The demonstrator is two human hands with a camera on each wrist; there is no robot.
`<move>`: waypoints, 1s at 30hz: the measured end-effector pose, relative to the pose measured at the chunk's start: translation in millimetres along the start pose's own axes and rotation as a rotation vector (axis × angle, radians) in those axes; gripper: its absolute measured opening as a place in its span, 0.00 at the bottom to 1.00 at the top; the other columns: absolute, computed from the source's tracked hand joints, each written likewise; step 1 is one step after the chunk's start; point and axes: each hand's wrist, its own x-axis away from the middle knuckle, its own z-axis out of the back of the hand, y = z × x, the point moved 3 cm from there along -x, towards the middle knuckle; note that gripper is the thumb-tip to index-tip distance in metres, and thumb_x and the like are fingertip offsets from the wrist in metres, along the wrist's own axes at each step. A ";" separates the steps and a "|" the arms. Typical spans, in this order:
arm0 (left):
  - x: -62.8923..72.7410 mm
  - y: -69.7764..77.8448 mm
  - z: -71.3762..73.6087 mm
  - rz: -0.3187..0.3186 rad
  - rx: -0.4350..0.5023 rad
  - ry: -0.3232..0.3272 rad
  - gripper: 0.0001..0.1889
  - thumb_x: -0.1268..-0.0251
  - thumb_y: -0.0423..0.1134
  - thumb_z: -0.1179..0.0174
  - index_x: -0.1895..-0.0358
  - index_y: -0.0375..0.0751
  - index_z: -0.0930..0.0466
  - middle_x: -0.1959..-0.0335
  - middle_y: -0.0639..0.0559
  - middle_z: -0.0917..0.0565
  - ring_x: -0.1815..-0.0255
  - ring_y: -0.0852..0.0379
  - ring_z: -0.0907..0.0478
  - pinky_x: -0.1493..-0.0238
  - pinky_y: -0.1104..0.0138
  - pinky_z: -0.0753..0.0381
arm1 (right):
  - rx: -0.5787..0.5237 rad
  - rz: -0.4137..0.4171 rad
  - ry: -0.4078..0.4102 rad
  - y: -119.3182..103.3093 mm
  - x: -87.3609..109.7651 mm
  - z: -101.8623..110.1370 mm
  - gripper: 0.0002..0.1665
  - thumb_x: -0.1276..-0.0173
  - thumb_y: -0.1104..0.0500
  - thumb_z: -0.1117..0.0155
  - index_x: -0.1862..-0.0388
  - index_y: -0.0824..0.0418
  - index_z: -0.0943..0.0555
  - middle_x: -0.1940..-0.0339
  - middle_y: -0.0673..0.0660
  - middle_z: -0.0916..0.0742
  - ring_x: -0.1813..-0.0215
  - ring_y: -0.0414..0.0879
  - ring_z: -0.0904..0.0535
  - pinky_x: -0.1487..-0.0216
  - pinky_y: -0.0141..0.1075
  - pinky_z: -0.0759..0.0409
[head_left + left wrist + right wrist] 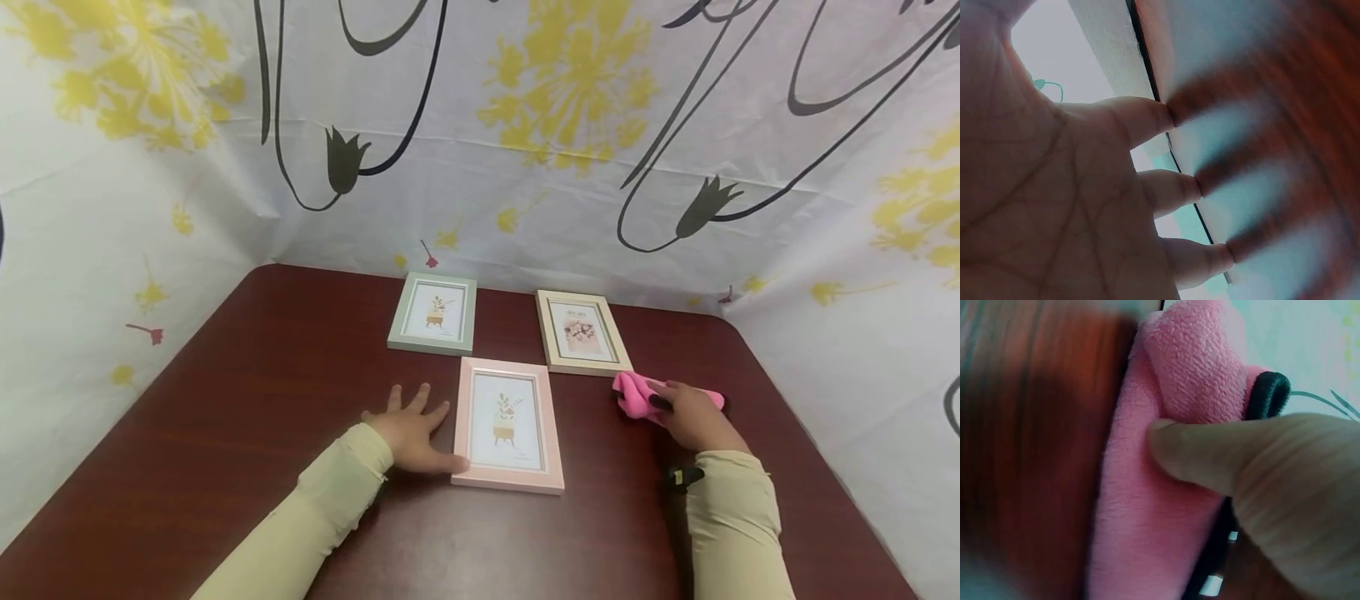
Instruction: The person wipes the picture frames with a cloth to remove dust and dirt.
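Note:
A pink picture frame [507, 425] with a plant print lies face up on the dark red table [285, 358]. My left hand [408, 435] is on its left side with fingers spread over the tabletop, the thumb at the frame's lower left edge. In the left wrist view the palm [1054, 187] fills the left half, and the fingertips reach the glossy wood. To the right, my right hand [693, 417] grips a bunched pink cloth [637, 397] with black edging. The right wrist view shows the thumb [1197, 450] pressed into the fluffy fabric; the other fingers are hidden there.
A pale green picture frame [468, 317] lies behind the pink one, toward the far edge. Right of it is a cream frame [547, 333], its near right corner close to the cloth. A white sheet [442, 167] with yellow and grey flowers encloses the table's back and sides.

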 end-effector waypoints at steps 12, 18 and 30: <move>-0.1 -0.1 0.8 0.000 0.000 0.002 0.54 0.51 0.79 0.44 0.22 0.54 0.41 0.19 0.41 0.53 0.23 0.26 0.62 0.44 0.21 0.50 | -0.097 -0.056 -0.225 -4.9 6.2 8.3 0.37 0.44 0.67 0.34 0.32 0.71 0.28 0.38 0.81 0.26 0.43 0.72 0.25 0.45 0.59 0.26; -0.7 0.6 0.0 -0.030 0.014 0.016 0.54 0.50 0.76 0.41 0.22 0.49 0.41 0.20 0.38 0.51 0.24 0.26 0.59 0.41 0.24 0.48 | -0.140 -0.084 -0.252 -6.3 7.7 7.6 0.41 0.43 0.63 0.32 0.29 0.71 0.32 0.35 0.81 0.29 0.42 0.70 0.27 0.45 0.58 0.27; -5.7 12.5 1.1 -0.162 0.027 0.114 0.42 0.45 0.61 0.32 0.26 0.53 0.33 0.23 0.34 0.44 0.23 0.29 0.54 0.33 0.34 0.45 | -0.162 -0.098 -0.238 -8.1 10.2 14.5 0.42 0.41 0.60 0.30 0.30 0.72 0.32 0.37 0.79 0.29 0.40 0.71 0.30 0.46 0.61 0.26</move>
